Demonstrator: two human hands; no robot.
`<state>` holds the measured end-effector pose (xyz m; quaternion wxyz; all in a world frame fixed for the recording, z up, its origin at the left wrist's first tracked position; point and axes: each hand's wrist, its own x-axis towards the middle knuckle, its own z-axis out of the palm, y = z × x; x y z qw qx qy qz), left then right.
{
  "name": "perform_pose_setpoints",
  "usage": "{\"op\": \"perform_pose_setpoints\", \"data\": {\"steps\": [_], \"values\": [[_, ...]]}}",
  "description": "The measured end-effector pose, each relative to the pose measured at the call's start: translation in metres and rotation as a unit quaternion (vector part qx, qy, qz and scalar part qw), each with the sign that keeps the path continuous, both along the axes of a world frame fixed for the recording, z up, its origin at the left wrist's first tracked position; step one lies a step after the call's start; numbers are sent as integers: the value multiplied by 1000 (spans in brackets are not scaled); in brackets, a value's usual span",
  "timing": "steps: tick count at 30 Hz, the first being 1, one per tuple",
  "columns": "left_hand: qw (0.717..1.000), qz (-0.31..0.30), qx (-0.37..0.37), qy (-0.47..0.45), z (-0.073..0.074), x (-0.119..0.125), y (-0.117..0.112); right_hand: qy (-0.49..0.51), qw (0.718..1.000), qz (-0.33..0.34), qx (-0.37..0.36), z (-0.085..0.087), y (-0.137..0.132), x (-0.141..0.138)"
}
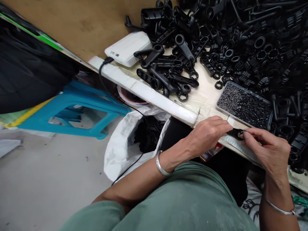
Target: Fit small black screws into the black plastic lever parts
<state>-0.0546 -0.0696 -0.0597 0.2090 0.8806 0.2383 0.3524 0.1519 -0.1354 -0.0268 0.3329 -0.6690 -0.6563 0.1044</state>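
My left hand [209, 134] is closed on one end of a small black plastic part [235, 132] at the table's front edge. At the other end of that part, my right hand [267, 148] has thumb and forefinger pinched together, with something tiny and dark at the fingertips that is too small to make out. Just behind both hands sits a clear plastic box [222, 110] filled with small dark pieces that look like screws. The fingers of my left hand hide much of the held part.
Black plastic arms [166, 72] and rings [218, 84] are heaped across the table. A white device [128, 48] with a black cable stands at the back left. Below the edge are a white sack [117, 154] holding black parts and a blue stool [64, 112].
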Motion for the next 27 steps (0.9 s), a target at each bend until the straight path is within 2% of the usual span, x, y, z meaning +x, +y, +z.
{"op": "perform_pose_setpoints", "data": {"steps": [3, 5, 10, 15, 22, 27], "values": [[1000, 0, 7, -13, 0, 0, 0, 38, 997, -62, -4, -4, -9, 4], [1000, 0, 12, -23, 0, 1, 0, 48, 996, -80, -8, -6, -14, 5], [999, 2, 17, -28, 0, 1, 0, 47, 997, -58, -10, -6, -17, 0], [999, 2, 21, -34, -1, 1, 0, 92, 995, -47, -15, -7, -13, -7], [1000, -3, 11, -20, -1, 1, 1, 213, 970, -86, -78, -7, -7, -12], [1000, -10, 8, -26, -2, 1, 1, 255, 959, -80, -93, -6, -2, -15]]}}
